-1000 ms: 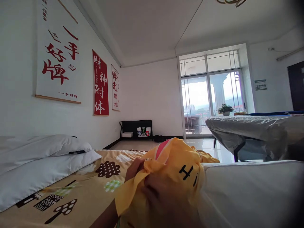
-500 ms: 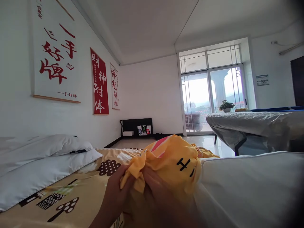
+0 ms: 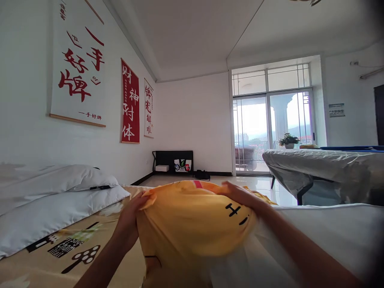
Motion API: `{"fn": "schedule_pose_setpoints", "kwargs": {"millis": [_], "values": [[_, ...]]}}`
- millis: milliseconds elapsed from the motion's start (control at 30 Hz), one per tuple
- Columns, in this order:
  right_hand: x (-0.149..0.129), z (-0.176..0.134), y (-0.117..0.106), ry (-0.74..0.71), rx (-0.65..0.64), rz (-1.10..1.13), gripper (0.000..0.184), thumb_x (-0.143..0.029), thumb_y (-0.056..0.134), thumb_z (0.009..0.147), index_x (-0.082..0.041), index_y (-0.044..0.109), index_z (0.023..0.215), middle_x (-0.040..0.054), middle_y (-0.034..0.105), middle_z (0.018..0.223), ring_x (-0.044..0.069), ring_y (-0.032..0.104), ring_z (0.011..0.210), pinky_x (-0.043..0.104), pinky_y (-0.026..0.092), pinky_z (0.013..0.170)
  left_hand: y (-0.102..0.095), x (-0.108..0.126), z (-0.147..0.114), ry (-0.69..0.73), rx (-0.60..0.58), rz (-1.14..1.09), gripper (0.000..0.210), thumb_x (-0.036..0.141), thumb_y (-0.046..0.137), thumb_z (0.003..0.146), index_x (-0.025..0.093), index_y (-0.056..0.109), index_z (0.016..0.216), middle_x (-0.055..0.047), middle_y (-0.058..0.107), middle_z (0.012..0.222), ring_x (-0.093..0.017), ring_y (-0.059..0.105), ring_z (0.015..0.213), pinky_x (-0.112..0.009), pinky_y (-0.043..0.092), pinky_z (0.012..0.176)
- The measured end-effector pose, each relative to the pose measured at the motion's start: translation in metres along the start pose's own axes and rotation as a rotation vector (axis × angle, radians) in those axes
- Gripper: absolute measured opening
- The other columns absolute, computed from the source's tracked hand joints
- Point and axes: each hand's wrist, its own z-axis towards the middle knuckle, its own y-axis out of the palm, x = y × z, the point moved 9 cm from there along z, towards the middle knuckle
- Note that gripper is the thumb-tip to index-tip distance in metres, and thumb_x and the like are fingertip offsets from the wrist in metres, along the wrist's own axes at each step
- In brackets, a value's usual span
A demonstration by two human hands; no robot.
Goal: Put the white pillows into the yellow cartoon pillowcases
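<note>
A yellow printed cloth (image 3: pixel 186 228) is stretched between my two hands above the bed. Black letters and a bit of pink print show on it. On its left edge, my left hand (image 3: pixel 131 212) is closed around a gathered fold. My right hand (image 3: pixel 241 197) grips the top edge farther right, fingers pinched on the fabric. The lower part of the cloth hangs toward me and is slightly blurred. A white quilt (image 3: pixel 330 240) lies to the right, partly behind my right forearm.
White pillows (image 3: pixel 60 200) rest at the left on a beige patterned bedsheet (image 3: pixel 99 228). Beyond the bed are a low black shelf (image 3: pixel 168 158), a plastic-covered table (image 3: pixel 315 164) with a potted plant (image 3: pixel 288 140), and a sliding glass door (image 3: pixel 252 128).
My hands were close together on a bunched part of the cloth. They have moved apart, left hand leftward and right hand up and rightward, spreading the cloth between them.
</note>
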Motion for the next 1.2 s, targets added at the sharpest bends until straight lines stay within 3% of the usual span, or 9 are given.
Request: {"fn": "schedule_pose_setpoints", "kwargs": {"millis": [133,333,500,600,700,767,900,1067,1200], "values": [[0.004,0.005,0.019,0.062,-0.122,0.12,0.036,-0.045,0.05,0.077,-0.017,0.057,0.057,-0.0001,0.055,0.057,0.013,0.048,0.056,0.026,0.035,0.053,0.022,0.03,0.02,0.018,-0.071,-0.113,0.025,0.022,0.071,0.065,0.015,0.06,0.087,-0.001,0.066,0.076,-0.015,0.063,0.067,-0.023,0.049,0.058],[-0.006,0.042,-0.071,0.035,0.218,0.023,0.045,-0.05,0.044,0.083,-0.02,0.042,0.049,-0.0036,0.038,0.05,0.011,0.039,0.054,0.026,0.028,0.054,0.021,0.122,0.043,0.157,-0.061,0.022,0.019,0.024,0.059,0.074,0.014,0.061,0.091,-0.001,0.06,0.063,-0.015,0.057,0.055,-0.026,0.048,0.055],[-0.007,0.045,-0.07,0.08,0.308,-0.091,0.037,-0.039,0.045,0.087,-0.021,0.054,0.057,0.0031,0.056,0.061,0.018,0.053,0.065,0.029,0.034,0.061,-0.001,0.14,0.103,0.429,0.039,0.738,0.02,0.035,0.058,0.077,0.019,0.049,0.07,0.004,0.047,0.056,-0.014,0.05,0.054,-0.023,0.04,0.055],[-0.01,0.016,-0.028,0.016,0.273,-0.088,0.029,-0.038,0.044,0.089,-0.022,0.065,0.078,0.0057,0.067,0.08,0.021,0.06,0.079,0.032,0.041,0.07,-0.024,0.1,0.13,0.551,0.219,1.131,0.017,0.03,0.055,0.077,0.02,0.048,0.065,-0.003,0.055,0.066,-0.024,0.059,0.076,-0.032,0.043,0.069],[-0.013,-0.033,0.023,-0.183,0.216,-0.08,0.033,-0.042,0.04,0.093,-0.025,0.065,0.108,0.0067,0.069,0.106,0.023,0.06,0.101,0.042,0.043,0.09,-0.025,0.031,0.121,0.697,0.214,1.238,0.028,0.032,0.047,0.083,0.018,0.056,0.106,-0.015,0.06,0.117,-0.031,0.05,0.119,-0.045,0.038,0.095],[-0.009,-0.068,0.065,-0.297,0.124,-0.106,0.038,-0.043,0.043,0.092,-0.029,0.059,0.124,0.0072,0.063,0.125,0.026,0.056,0.116,0.05,0.039,0.1,-0.002,-0.036,0.103,0.731,-0.087,1.349,0.045,0.038,0.039,0.09,0.023,0.044,0.132,-0.011,0.046,0.142,-0.025,0.038,0.134,-0.046,0.029,0.107],[0.015,-0.117,0.137,-0.348,-0.101,-0.178,0.065,-0.033,0.058,0.079,-0.024,0.043,0.141,0.0122,0.04,0.146,0.035,0.039,0.133,0.058,0.038,0.102,0.032,-0.175,0.053,0.401,-0.846,1.591,0.054,0.048,0.037,0.093,0.025,0.039,0.141,-0.009,0.041,0.147,-0.027,0.035,0.137,-0.051,0.024,0.111],[0.04,-0.143,0.148,-0.46,-0.047,-0.313,0.088,-0.024,0.057,0.07,-0.029,0.021,0.15,0.0074,0.031,0.15,0.035,0.036,0.134,0.056,0.044,0.097,0.055,-0.175,0.027,0.718,-0.81,1.607,0.043,0.03,0.04,0.092,0.02,0.048,0.133,-0.013,0.053,0.136,-0.03,0.045,0.127,-0.053,0.027,0.107],[0.042,-0.138,0.149,-0.501,0.269,-0.455,0.08,-0.009,0.049,0.071,-0.033,0.033,0.146,0.0092,0.06,0.128,0.031,0.059,0.111,0.046,0.049,0.086,0.076,-0.176,0.005,0.857,-0.919,1.515,0.027,0.026,0.047,0.088,0.022,0.06,0.111,-0.008,0.063,0.114,-0.025,0.055,0.107,-0.043,0.036,0.099]]}}
